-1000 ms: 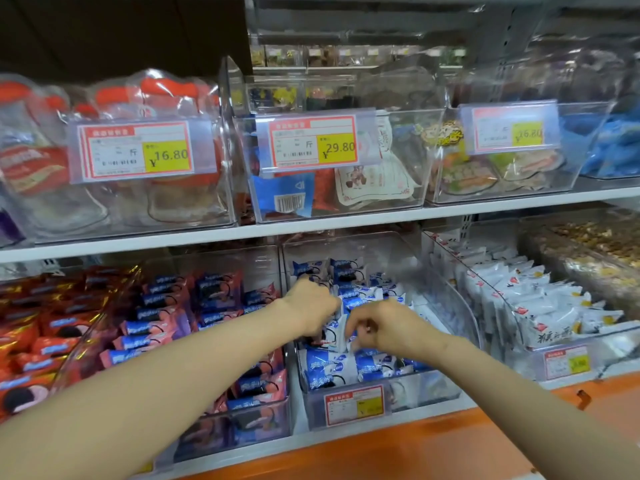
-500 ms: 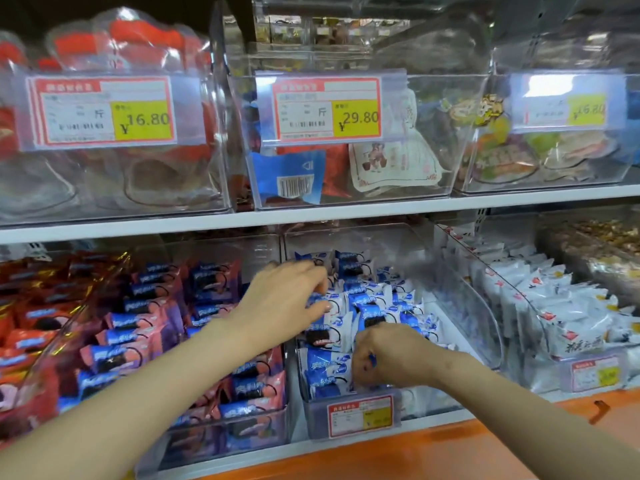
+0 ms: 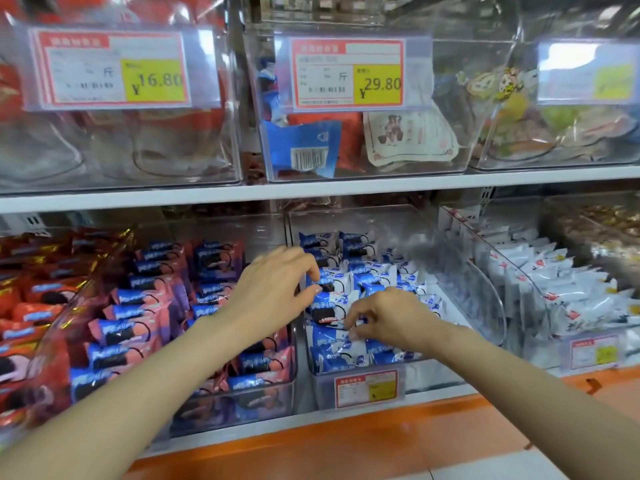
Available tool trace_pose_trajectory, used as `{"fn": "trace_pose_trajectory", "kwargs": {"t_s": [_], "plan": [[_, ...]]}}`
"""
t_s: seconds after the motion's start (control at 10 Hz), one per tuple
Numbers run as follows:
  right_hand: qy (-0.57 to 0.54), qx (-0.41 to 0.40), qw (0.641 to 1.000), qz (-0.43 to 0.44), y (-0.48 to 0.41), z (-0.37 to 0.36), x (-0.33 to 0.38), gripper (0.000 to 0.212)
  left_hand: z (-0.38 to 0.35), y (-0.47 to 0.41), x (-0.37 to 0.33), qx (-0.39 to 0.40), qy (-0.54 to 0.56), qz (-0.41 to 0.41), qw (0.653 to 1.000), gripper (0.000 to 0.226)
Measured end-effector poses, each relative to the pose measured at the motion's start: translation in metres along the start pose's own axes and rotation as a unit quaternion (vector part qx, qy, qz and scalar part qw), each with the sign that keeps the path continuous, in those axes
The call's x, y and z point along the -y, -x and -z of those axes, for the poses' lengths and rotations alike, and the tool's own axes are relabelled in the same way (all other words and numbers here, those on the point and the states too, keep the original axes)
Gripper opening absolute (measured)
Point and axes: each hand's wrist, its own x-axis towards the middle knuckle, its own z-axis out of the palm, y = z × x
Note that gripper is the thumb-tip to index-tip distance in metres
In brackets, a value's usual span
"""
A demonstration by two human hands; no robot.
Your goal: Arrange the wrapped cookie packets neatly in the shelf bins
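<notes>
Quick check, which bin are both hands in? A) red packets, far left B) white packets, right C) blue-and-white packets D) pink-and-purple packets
C: the left hand and right hand both pinch blue-and-white packets inside the clear bin in the middle of the lower shelf.

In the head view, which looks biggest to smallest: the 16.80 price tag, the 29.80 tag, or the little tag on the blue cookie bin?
Largest: 16.80 price tag.
Then 29.80 tag, narrower, though wide-angle view may exaggerate.
Smallest: little tag on blue cookie bin.
</notes>
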Motion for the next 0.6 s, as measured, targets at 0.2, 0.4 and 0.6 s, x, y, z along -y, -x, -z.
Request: {"fn": "trace_pose_trajectory", "kwargs": {"t_s": [0.2,0.4,0.6], "plan": [[0.075,0.021,0.997,-0.014,0.0,-0.008,-0.001,0.01,0.002,0.003,0.0,-0.002,0.005,0.003,1.0,0.015],[0.024,0.008,1.0,-0.007,-0.001,0.001,0.005,0.016,0.001,0.008,0.002,-0.006,0.013,-0.006,1.0,0.015],[-0.006,0.087,0.994,0.062,0.0,-0.013,0.018,0.027,0.002,0.01,0.003,-0.007,0.041,-0.004,0.999,0.013]]}}
